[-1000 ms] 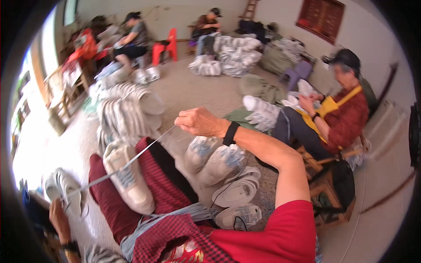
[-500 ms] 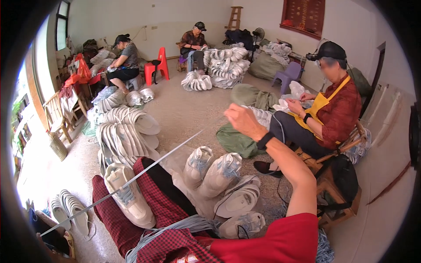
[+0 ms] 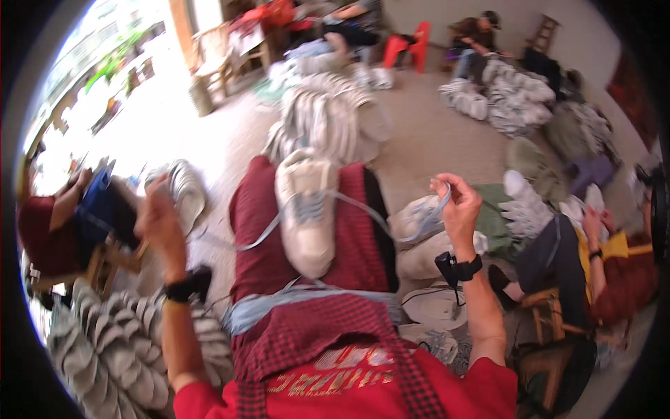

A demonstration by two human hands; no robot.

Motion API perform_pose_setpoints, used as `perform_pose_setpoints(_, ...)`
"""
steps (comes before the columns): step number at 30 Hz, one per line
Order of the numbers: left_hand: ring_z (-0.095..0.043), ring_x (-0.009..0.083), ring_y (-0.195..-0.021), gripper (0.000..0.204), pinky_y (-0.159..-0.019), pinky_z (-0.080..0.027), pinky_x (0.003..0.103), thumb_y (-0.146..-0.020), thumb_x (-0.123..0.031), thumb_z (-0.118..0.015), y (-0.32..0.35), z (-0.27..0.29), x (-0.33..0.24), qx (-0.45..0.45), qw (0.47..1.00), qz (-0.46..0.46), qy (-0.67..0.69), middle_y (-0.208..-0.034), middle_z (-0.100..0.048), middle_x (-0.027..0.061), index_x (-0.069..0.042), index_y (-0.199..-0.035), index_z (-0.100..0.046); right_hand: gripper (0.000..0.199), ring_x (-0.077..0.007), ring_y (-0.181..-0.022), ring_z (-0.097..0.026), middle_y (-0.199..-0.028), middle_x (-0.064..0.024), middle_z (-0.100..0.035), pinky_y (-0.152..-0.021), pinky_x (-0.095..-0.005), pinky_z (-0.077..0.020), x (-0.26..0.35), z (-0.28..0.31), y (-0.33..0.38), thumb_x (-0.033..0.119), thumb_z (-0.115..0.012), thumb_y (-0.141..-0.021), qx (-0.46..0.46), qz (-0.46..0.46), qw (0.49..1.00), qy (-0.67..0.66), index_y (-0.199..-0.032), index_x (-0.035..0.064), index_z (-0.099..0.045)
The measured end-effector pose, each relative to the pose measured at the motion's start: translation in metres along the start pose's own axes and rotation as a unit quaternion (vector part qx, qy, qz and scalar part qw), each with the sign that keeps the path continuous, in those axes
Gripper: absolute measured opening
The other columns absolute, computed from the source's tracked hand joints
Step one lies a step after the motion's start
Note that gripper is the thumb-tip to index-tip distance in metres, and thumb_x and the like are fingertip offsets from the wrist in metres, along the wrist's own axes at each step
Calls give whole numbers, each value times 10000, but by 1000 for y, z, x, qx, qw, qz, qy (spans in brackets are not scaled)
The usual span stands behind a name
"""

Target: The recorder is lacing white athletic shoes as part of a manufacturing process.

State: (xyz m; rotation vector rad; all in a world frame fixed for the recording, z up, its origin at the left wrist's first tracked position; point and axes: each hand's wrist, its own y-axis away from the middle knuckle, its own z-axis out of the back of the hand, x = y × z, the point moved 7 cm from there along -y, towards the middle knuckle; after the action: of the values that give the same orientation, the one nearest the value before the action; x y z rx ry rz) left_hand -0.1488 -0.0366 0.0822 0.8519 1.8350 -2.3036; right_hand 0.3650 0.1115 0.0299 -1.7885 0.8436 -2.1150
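A pale cream sneaker (image 3: 306, 241) lies across my lap, toe toward me, with light blue-grey lacing on its tongue. Across it runs a loose shoelace (image 3: 370, 211), sagging on both sides. My right hand (image 3: 460, 216), raised right of the shoe, pinches the lace between thumb and fingers. On the left, my left hand (image 3: 162, 223) is raised and blurred, its fingers drawn together; the lace's other side trails toward it. More blue-grey laces (image 3: 248, 311) lie bundled over my checked apron (image 3: 307, 318) at the waist.
Stacked shoe uppers (image 3: 328, 119) stand ahead of my knees, and more uppers (image 3: 118, 349) are piled at lower left. Other sneakers (image 3: 436, 255) sit beside my right leg. People work nearby, one in a yellow apron (image 3: 606, 262) at right, another at left. A red chair (image 3: 412, 49) stands farther back.
My view has swung down and left. The lace, stretched taut diagonally before, now hangs slack across the sneaker. My right hand has come nearer the shoe, and my left hand has come into view.
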Motion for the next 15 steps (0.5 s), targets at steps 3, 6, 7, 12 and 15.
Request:
perform_pose_setpoints(3,-583,44,-725,221,-626,-454,201,-972,3,-548,29,-68,-21,159,972,134,108,-857,-680,10,-2,-1114,-717,75,-108,-810,-638,-878,-36,-708,-733,-255,-499,7,-80,-2,44,-713,-875,149,44,986,-57,-942,28,-740)
perform_pose_setpoints(6,-634,61,-758,218,-674,-515,209,-958,-14,-576,66,-106,-12,247,893,285,247,-887,-712,27,-8,-1120,-721,93,-82,-786,-626,-866,-51,-705,-684,-255,-489,9,-143,9,72,-739,-860,253,35,965,-58,-936,18,-738)
perform_pose_setpoints(7,-648,75,-805,219,-716,-526,222,-958,-30,-580,74,-116,-10,265,886,279,258,-932,-719,44,5,-1132,-710,88,-80,-768,-633,-845,-51,-705,-677,-252,-496,6,-157,11,62,-734,-861,267,8,960,-77,-933,11,-731)
perform_pose_setpoints(12,-661,101,-856,225,-788,-538,256,-941,-37,-594,99,-144,-5,303,844,317,308,-984,-723,63,22,-1136,-691,52,-78,-713,-656,-775,-45,-700,-657,-244,-515,-9,-191,22,21,-711,-852,296,-28,947,-123,-895,-6,-703)
perform_pose_setpoints(15,-641,84,-855,203,-790,-522,244,-927,-50,-605,105,-143,-11,326,829,343,297,-961,-710,34,22,-1099,-685,25,-76,-701,-664,-750,-35,-696,-649,-249,-530,-16,-190,32,5,-688,-832,338,-29,939,-64,-851,-3,-674)
